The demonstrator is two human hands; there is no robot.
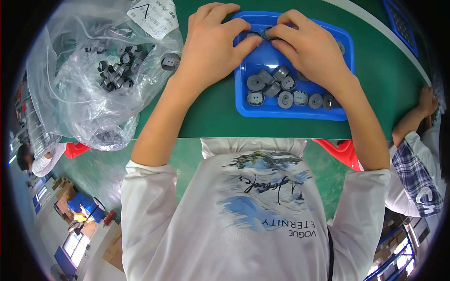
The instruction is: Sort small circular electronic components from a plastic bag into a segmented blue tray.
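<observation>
A small round grey plastic part (268,33) is pinched between the closed fingertips of the left hand (213,44) and right hand (307,47), equally near both, above the shallow blue plastic tray (243,100).

- One blue tray (290,114) sat on the green table.
- Roughly a dozen grey round parts (285,99) showed in it, some hidden under hands.
- One clear plastic bag (79,100) held way too many parts to count.
</observation>
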